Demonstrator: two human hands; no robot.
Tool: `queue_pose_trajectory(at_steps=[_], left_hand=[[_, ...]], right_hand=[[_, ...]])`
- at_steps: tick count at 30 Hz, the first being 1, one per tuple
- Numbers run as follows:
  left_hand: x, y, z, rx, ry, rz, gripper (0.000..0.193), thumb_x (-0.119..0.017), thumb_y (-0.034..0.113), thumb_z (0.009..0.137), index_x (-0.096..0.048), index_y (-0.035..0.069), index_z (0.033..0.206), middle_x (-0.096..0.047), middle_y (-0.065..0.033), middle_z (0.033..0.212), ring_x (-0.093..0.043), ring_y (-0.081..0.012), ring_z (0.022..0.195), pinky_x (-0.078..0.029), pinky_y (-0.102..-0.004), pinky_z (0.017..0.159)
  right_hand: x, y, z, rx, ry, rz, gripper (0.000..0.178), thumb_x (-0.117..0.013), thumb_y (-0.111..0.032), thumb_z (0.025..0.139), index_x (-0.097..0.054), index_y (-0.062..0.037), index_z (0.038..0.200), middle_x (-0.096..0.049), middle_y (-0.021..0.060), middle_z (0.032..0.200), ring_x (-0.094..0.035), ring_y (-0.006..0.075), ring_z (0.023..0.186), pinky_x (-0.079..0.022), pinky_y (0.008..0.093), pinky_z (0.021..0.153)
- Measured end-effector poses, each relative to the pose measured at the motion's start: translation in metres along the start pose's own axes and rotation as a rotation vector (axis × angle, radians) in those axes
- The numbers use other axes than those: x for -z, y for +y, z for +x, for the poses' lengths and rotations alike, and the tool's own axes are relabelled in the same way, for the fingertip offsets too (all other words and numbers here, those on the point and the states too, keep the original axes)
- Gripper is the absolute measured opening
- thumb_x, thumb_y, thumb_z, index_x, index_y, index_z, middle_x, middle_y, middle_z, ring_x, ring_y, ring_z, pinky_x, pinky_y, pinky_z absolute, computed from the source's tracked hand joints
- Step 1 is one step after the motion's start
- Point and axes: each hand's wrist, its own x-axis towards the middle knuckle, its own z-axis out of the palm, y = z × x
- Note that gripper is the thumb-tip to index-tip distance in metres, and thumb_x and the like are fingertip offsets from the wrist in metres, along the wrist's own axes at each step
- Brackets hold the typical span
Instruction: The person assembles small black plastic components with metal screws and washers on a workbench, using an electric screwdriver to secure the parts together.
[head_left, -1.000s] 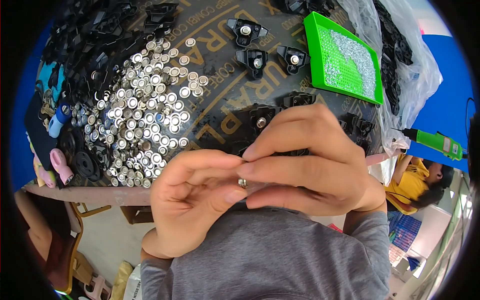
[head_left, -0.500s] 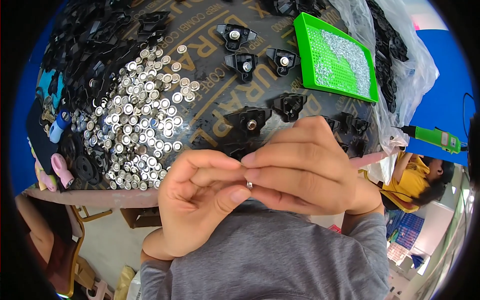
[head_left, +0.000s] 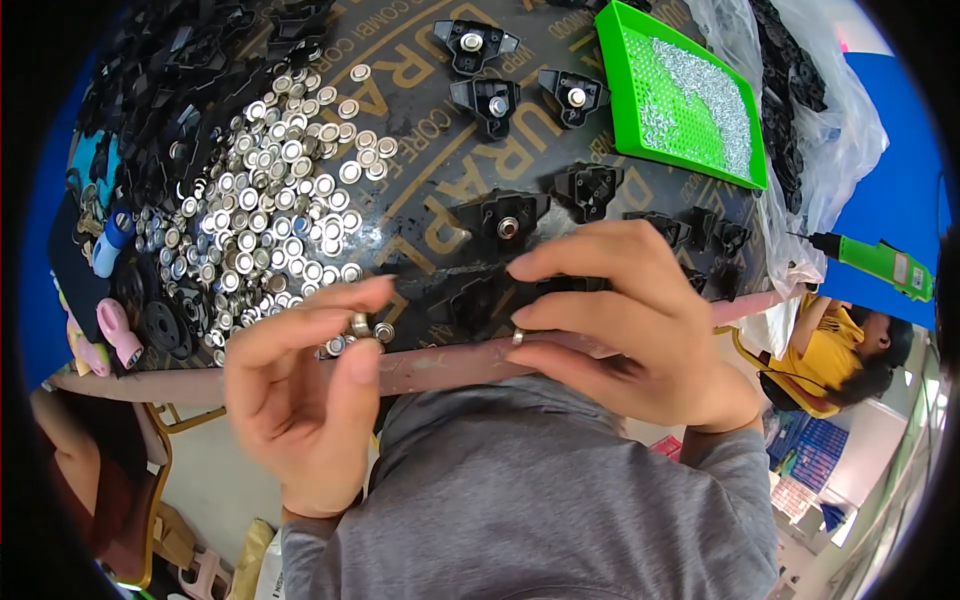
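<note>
Silver metal disc, small and seen edge-on in the head view on my feed, sits pinched between the thumb and middle finger of the right hand, over the table's near edge; that hand's index finger stands apart. The left hand is curved, fingers parted from the thumb; a second disc shows at its fingertips, but I cannot tell whether it is gripped. Beyond the left hand I see a pile of loose discs spread over the dark table, which bears gold lettering. Beyond the right hand lie black plastic parts, several with a round metal piece at the centre. Farther off, a green tray holds tiny silvery pieces. At far right I make out a green power tool.
</note>
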Motion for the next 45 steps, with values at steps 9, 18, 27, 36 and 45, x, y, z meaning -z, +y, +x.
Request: queue_pose_trajectory(at_steps=[9, 18, 27, 36, 45], left_hand=[[0.000, -0.014, -0.010, -0.125, -0.133, 0.242, 0.031, -0.068, -0.012, 0.083, -0.056, -0.003, 0.111, -0.067, -0.0222, 0.111, -0.066, -0.0302, 0.108, -0.052, -0.0381, 0.095], [0.000, -0.009, -0.011, -0.121, -0.183, 0.255, 0.033, -0.069, -0.012, 0.083, -0.057, -0.004, 0.112, -0.068, -0.0212, 0.112, -0.067, -0.0292, 0.106, -0.052, -0.0376, 0.095], [-0.003, 0.012, -0.023, 0.139, -0.491, -0.074, 0.043, -0.069, -0.013, 0.085, -0.043, -0.003, 0.117, -0.068, -0.0223, 0.109, -0.067, -0.0258, 0.109, -0.053, -0.0345, 0.094], [-0.028, -0.001, -0.015, -0.059, -0.430, 0.101, 0.040, -0.080, 0.002, 0.079, -0.054, -0.001, 0.110, -0.069, -0.0156, 0.112, -0.068, -0.0299, 0.104, -0.054, -0.0374, 0.088], [-0.048, 0.006, 0.011, -0.297, -0.419, 0.729, 0.044, -0.081, 0.007, 0.075, -0.062, 0.003, 0.114, -0.065, -0.0146, 0.123, -0.055, -0.0368, 0.121, -0.040, -0.0449, 0.102]], right_hand=[[-0.030, -0.002, -0.003, -0.069, -0.091, -0.231, 0.027, -0.079, -0.013, 0.071, -0.069, -0.0086, 0.095, -0.063, 0.0063, 0.120, -0.056, 0.0295, 0.108, -0.042, 0.0405, 0.088], [-0.033, 0.001, -0.001, -0.021, -0.119, -0.242, 0.023, -0.063, -0.014, 0.076, -0.066, -0.0042, 0.097, -0.060, 0.0096, 0.120, -0.054, 0.0288, 0.114, -0.040, 0.0418, 0.094], [-0.009, -0.013, -0.013, 0.072, 0.001, 0.291, 0.026, -0.085, -0.020, 0.074, -0.075, -0.0086, 0.095, -0.070, 0.0037, 0.100, -0.059, 0.0210, 0.085, -0.045, 0.0324, 0.076], [0.025, 0.005, -0.019, -0.278, 0.150, 0.082, 0.011, -0.077, -0.004, 0.076, -0.073, -0.0041, 0.086, -0.068, 0.0091, 0.098, -0.062, 0.0235, 0.091, -0.047, 0.0342, 0.083], [0.031, 0.060, 0.001, -0.179, 0.038, -0.342, 0.013, -0.074, -0.002, 0.075, -0.071, -0.0072, 0.086, -0.068, 0.0043, 0.104, -0.056, 0.0280, 0.104, -0.044, 0.0379, 0.090]])
